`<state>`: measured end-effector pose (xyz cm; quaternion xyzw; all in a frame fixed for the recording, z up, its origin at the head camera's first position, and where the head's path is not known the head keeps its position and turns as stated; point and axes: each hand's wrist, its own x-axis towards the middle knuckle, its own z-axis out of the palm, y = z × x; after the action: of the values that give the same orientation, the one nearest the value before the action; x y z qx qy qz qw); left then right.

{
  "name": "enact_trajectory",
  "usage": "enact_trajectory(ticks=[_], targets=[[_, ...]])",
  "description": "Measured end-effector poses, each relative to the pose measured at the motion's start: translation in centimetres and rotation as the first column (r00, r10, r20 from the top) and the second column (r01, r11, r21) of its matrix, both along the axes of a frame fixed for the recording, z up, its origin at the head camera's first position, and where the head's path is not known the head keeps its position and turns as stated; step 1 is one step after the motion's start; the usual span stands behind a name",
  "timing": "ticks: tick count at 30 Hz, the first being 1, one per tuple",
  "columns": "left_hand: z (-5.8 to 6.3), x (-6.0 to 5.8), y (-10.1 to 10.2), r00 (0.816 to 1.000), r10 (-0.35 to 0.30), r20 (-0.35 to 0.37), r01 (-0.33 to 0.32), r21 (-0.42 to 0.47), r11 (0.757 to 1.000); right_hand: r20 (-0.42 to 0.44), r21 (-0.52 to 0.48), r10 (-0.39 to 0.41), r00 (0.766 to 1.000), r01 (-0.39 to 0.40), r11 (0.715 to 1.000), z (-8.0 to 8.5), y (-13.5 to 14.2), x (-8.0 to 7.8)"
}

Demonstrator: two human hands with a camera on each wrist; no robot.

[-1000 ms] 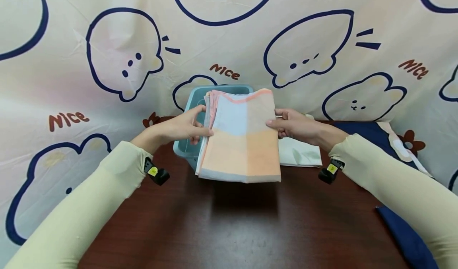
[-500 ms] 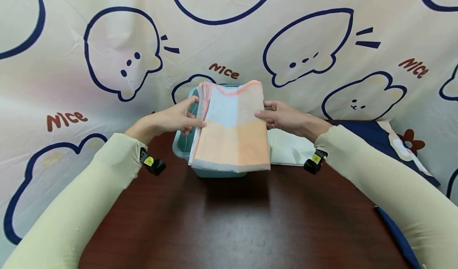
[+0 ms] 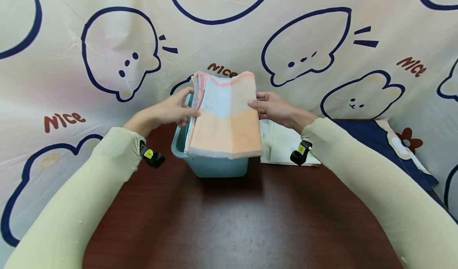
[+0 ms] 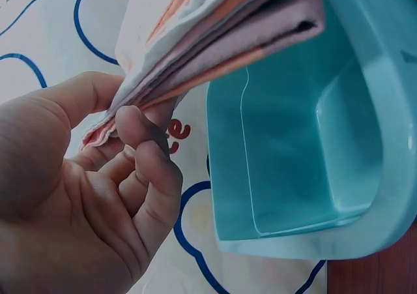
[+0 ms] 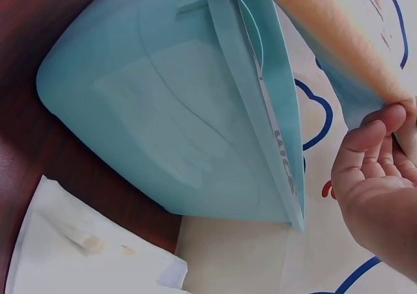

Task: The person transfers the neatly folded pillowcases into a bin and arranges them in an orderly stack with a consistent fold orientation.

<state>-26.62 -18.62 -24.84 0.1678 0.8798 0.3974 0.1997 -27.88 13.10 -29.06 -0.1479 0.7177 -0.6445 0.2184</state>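
Note:
A folded cloth (image 3: 229, 130) with peach, pale blue and beige blocks and a coral edge hangs upright between both hands. My left hand (image 3: 168, 111) pinches its left edge between thumb and fingers; the left wrist view shows several stacked layers there. On the opposite edge, my right hand (image 3: 278, 108) grips with the thumb in front and fingers behind. Below and behind the cloth stands a light blue plastic bin (image 3: 216, 169), its opening mostly hidden in the head view. From the left wrist, the visible part of the bin's inside (image 4: 287, 157) is bare. The cloth is above the bin, apart from its floor.
A folded white cloth (image 3: 286, 144) lies on the dark brown table (image 3: 229, 221) just right of the bin. Navy fabric (image 3: 361, 130) lies at the back right. A printed curtain (image 3: 214, 42) with blue outlines rises behind the table.
Both hands have carried the folded cloth up, away and slightly left, bringing it over the bin. More of the bin's front wall now shows below it. The grip looks the same.

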Motion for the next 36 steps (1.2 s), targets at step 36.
enact_trajectory(ticks=[36], targets=[[-0.6,-3.3,-0.3,0.99,0.072,-0.119,-0.092,-0.172,0.981,-0.032,0.203,-0.086,0.996,0.091,0.975,-0.2,-2.7,-2.3]])
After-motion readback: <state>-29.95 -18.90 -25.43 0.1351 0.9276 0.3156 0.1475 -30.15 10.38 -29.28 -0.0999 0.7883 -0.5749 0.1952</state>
